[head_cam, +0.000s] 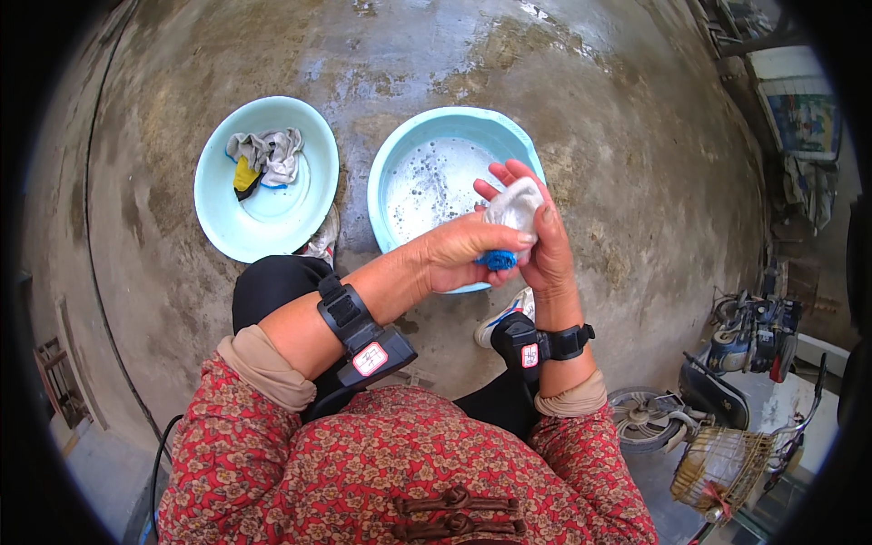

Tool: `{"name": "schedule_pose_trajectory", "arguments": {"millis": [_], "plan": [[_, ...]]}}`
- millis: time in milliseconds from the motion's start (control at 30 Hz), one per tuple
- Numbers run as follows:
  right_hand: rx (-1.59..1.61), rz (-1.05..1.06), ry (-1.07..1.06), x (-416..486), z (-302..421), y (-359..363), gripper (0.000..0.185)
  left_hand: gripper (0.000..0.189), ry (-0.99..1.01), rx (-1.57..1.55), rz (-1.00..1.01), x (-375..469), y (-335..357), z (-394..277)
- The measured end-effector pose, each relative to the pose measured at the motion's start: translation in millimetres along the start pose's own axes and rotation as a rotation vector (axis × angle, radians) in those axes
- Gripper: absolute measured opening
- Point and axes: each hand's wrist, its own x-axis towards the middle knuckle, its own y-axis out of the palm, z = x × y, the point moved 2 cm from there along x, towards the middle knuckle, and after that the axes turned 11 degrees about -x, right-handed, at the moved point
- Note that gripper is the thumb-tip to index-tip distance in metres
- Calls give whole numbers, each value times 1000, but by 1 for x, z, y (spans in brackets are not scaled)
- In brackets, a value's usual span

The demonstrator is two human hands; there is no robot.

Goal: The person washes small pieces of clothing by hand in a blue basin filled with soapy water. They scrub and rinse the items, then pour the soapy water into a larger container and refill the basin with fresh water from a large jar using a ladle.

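Note:
Held between my two hands is a wet whitish fabric piece (pixel 514 208) with a blue knit edge, bunched up so that I cannot tell its full shape. My left hand (pixel 460 248) grips its lower part, thumb on top, near the blue edge. From the right side, my right hand (pixel 552 238) cups it, with the thumb against the fabric and the fingers extended behind it. Both hands are above the near right part of a light blue plastic basin (pixel 377 204), which holds cloudy water with suds (pixel 429 187).
A second light blue basin (pixel 225 225), at left, holds crumpled greyish knit fabric (pixel 279 153) and a yellow-and-black piece (pixel 245 175). My shoes (pixel 321 238) are close to the basins. The concrete floor (pixel 409 54) is wet in patches. At right stands a two-wheeler with a wire basket (pixel 722 470).

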Motion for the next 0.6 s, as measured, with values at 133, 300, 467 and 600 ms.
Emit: {"name": "schedule_pose_trajectory", "arguments": {"millis": [133, 300, 467, 600], "plan": [[-98, 13, 118, -1, -2, -5, 42, 20, -111, 8, -77, 0, -5, 11], [-379, -110, 302, 1, -20, -13, 14, 33, -102, 126, -387, 7, -24, 18], [-777, -228, 79, 9, -35, -15, 19, 70, 425, 818, -520, 15, -32, 18], [-952, -300, -25, 13, -44, -17, 22, 67, 390, 1223, -572, 16, -33, 19]]}}
